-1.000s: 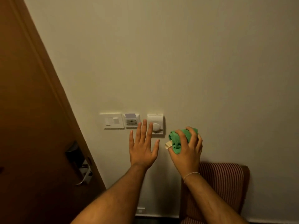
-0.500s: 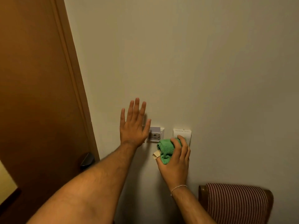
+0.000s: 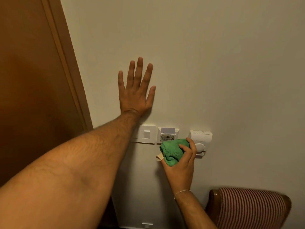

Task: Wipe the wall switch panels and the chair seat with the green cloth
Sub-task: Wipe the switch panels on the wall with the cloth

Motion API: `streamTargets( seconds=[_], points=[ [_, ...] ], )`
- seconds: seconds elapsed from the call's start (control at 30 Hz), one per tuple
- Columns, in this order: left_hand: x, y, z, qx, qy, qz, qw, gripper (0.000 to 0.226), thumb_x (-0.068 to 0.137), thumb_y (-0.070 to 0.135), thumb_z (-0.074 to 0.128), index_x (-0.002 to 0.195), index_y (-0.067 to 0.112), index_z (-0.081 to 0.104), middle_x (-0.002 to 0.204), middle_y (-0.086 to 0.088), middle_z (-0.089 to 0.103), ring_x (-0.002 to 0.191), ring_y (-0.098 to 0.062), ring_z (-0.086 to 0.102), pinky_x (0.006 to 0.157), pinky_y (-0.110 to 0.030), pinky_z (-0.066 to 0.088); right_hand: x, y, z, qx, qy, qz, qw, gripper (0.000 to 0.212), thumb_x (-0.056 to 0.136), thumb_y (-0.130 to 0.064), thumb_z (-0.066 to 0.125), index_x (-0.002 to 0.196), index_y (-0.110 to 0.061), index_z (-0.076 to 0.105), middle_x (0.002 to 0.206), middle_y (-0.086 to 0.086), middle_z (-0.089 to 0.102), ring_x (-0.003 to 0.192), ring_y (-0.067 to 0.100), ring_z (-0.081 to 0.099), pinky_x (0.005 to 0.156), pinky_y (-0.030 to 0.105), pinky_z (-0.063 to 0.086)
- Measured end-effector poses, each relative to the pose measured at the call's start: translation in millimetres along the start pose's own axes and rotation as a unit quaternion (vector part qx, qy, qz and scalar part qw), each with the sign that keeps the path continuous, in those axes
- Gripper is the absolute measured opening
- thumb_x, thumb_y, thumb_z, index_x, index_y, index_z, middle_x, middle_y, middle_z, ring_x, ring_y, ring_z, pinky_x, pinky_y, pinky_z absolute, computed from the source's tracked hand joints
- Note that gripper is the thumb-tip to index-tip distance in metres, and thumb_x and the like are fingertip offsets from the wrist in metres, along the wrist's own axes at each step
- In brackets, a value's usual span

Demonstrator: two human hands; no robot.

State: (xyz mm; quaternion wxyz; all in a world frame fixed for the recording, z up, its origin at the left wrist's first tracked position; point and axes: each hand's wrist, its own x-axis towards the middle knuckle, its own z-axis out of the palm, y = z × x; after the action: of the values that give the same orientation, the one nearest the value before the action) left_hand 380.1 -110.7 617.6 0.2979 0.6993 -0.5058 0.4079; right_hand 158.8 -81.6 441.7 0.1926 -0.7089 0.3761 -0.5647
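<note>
Three white panels sit in a row on the cream wall: a light switch [image 3: 146, 134], a key-card holder [image 3: 168, 135] with a card in it, and a thermostat with a round dial [image 3: 201, 140]. My right hand [image 3: 180, 166] grips the bunched green cloth [image 3: 173, 150] just below the card holder, its fingers overlapping the thermostat's left edge. My left hand [image 3: 137, 90] lies flat on the wall above the switch, fingers spread, and its forearm hides the switch's left side. Only the striped back of the chair [image 3: 250, 207] shows, at the lower right; the seat is out of view.
A brown wooden door with its frame [image 3: 66, 63] fills the left side. A small white outlet [image 3: 146, 225] sits low on the wall near the floor. The wall above and to the right of the panels is bare.
My left hand has slid higher up the wall, uncovering the light switch. The view has shifted, so the panels appear lower. My right hand keeps the cloth just below the card holder.
</note>
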Motion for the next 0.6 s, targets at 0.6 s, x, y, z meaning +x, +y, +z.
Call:
streamTargets(
  seconds=[0.6],
  points=[
    [-2.7, -5.9, 35.1, -0.011, 0.089, 0.004, 0.996, 0.088, 0.106, 0.049, 0.045, 0.175, 0.037, -0.008, 0.183, -0.009, 0.007, 0.169, -0.021, -0.018, 0.136, -0.058, -0.007, 11.3, 22.7, 32.3, 0.021, 0.055, 0.002, 0.998, 0.081, 0.066, -0.002, 0.101, 0.132, -0.023, 0.058, 0.167, 0.010, 0.038, 0.155, 0.021, 0.040, 0.120, 0.038, 0.048]
  ],
)
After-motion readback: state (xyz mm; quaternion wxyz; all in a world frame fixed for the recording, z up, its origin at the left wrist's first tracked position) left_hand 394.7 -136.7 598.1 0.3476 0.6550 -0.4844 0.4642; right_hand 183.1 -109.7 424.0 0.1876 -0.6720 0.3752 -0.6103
